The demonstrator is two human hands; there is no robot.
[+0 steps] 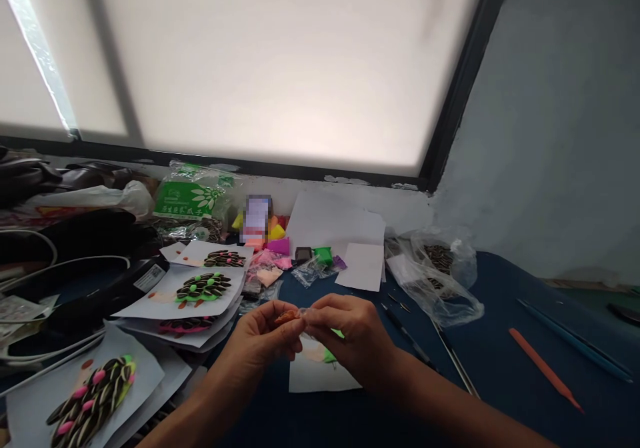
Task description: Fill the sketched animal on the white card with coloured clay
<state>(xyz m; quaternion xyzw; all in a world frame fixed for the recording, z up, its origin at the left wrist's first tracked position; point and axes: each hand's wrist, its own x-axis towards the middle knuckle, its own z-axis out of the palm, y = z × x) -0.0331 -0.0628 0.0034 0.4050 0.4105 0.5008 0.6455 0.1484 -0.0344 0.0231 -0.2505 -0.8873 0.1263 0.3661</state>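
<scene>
My left hand (255,341) is closed on a small orange-brown lump (287,316), which looks like modelling clay in clear plastic wrap. My right hand (345,328) pinches the wrap at the lump's right end, so the fingertips of both hands almost meet. Beneath them lies a white paper sheet (320,380) bearing a light green and a pale patch of clay, partly covered by my right hand. To the left are stacked sheets with hedgehog-like pictures (203,287) made of sunflower seeds and coloured clay.
Clay packets (270,261) and a phone (257,218) stand at the back. A green seed bag (187,201) is behind the stack. Rightward lie blank paper (363,266), a clear bag of seeds (440,268), a pen (407,335), an orange tool (545,368) and blue tweezers (575,338).
</scene>
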